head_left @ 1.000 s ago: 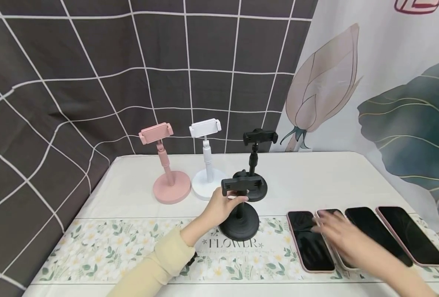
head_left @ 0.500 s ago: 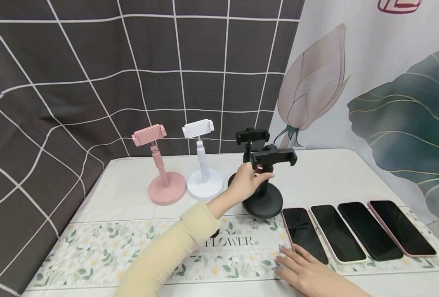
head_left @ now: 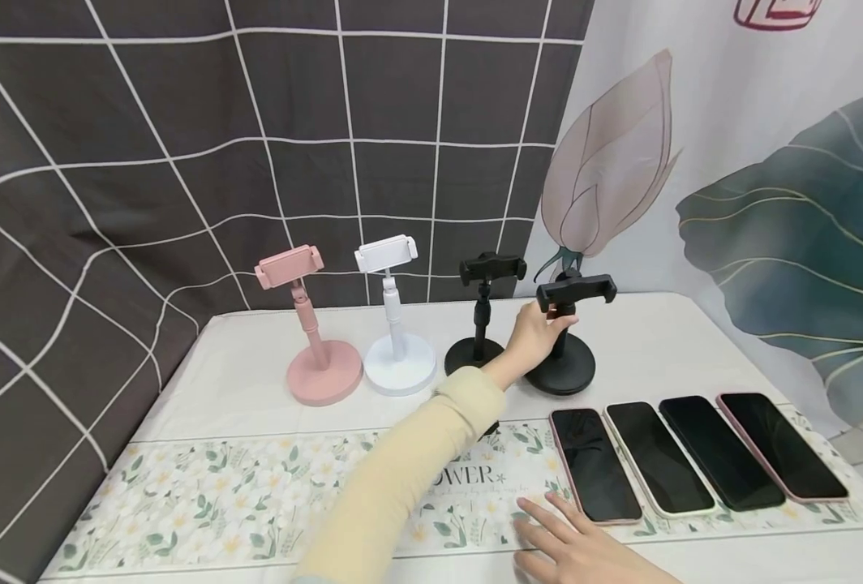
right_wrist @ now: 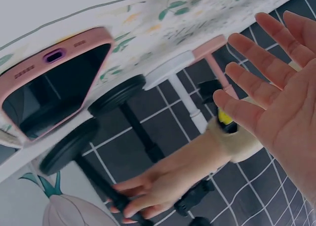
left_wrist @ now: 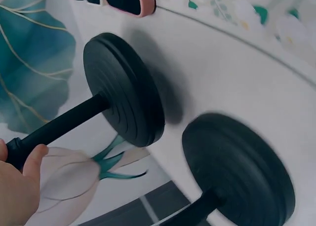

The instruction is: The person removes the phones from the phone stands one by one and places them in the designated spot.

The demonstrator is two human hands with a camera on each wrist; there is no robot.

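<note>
My left hand (head_left: 536,337) grips the post of a black phone stand (head_left: 563,371), just below its clamp. In the left wrist view, the stand's round base (left_wrist: 116,83) casts a shadow on the white tabletop beside it. A second black phone stand (head_left: 493,268) is directly left of it, its base partly behind my forearm. Farther left are a white phone stand (head_left: 400,363) and a pink phone stand (head_left: 325,380), both upright. My right hand (head_left: 566,545) is near the front of the table with its fingers spread, left of a pink-edged phone (head_left: 598,474); the right wrist view shows its palm (right_wrist: 296,122) holding nothing.
Right of that phone, a white-edged phone (head_left: 659,456), a dark phone (head_left: 723,454) and another pink-edged phone (head_left: 785,448) lie face up in a slanted row. They rest on a floral table runner (head_left: 242,503). A dark grid-patterned cloth (head_left: 293,97) hangs behind the table.
My left hand has carried the black stand from the runner back and right, to the right of the other black stand. My right hand has drawn back from the phones toward the front edge.
</note>
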